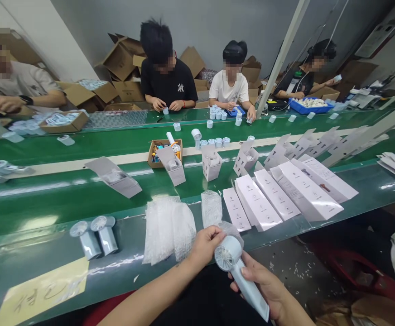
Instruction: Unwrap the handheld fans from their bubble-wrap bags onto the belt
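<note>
A pale blue handheld fan (248, 285) is held head-up over the table's front edge. My right hand (260, 278) is wrapped round its handle. My left hand (208, 244) is closed at the upper left of the fan head, its fingers pinching a clear bubble-wrap bag (230, 230) that lies behind the head. Another bubble-wrap piece (211, 208) rests just beyond. To the left lies a stack of bubble-wrap bags (168, 228). Two more pale blue fans (105, 235) lie farther left on the table.
White printed boxes (262, 203) stand in a row at the right. Open boxes (211, 165) and a small carton (150, 158) sit on the green conveyor (65, 181). Several people work across the line. A yellow paper (44, 292) lies at the front left.
</note>
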`<state>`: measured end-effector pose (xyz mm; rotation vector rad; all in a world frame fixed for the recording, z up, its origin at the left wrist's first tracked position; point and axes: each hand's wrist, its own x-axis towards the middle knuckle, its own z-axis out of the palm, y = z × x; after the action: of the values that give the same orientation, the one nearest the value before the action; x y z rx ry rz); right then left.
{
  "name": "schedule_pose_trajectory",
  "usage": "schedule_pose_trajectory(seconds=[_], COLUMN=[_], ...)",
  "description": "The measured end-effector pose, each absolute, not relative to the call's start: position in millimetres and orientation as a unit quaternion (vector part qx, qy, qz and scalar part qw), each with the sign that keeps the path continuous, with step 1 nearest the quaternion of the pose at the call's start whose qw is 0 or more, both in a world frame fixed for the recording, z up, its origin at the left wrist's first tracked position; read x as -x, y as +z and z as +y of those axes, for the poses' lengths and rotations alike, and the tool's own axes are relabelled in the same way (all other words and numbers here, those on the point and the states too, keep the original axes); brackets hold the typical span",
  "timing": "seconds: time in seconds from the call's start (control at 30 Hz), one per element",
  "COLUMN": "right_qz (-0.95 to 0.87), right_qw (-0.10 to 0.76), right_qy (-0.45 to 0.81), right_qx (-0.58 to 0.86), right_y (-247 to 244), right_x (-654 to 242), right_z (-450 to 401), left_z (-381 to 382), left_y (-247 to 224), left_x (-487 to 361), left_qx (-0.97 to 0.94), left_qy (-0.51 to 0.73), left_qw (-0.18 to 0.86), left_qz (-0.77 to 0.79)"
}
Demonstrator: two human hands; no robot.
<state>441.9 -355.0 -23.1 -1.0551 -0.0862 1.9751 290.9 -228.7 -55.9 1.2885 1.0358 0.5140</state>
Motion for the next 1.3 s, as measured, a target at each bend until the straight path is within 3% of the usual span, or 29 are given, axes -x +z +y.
schedule_pose_trajectory(seconds=[0.13,0.37,0.6,0.7,0.8,0.93,1.13,1.2,1.3], right_qz=[-0.043,-0.027,-0.028,-0.028,-0.050,-0.050,-0.041,0.009,0.079], right_qw=[0.451,0.439,0.425,0.413,0.435,0.445,0.425,0.439,0.436], right_qy=[0.754,0.724,0.727,0.746,0.715,0.679,0.720,0.720,0.698], right_qx=[0.476,0.531,0.539,0.521,0.545,0.581,0.546,0.538,0.563], right_y=[-24,-9,3,3,-1,-3,-2,-4,-10], right_x=[-439,-423,-420,-422,-422,-419,-416,-419,-423], right_z=[-352,-356,-356,-352,-349,-347,-334,-329,-323], left_z=[-238,-257,-270,-269,-268,-275,-275,-274,-273], left_y=[-43,-30,-16,-15,-27,-37,-12,-12,-20], left_x=[-269,-260,-259,-251,-242,-242,-260,-259,-256], left_qx=[-0.633,-0.811,-0.893,-0.919,-0.894,-0.876,-0.945,-0.930,-0.831], left_qy=[0.243,0.399,0.367,0.302,0.290,0.297,0.214,0.206,0.193], left_qw=[0.618,0.322,0.189,0.207,0.249,0.215,0.189,0.228,0.399], left_qz=[0.399,0.280,0.180,0.145,0.233,0.314,0.162,0.199,0.336])
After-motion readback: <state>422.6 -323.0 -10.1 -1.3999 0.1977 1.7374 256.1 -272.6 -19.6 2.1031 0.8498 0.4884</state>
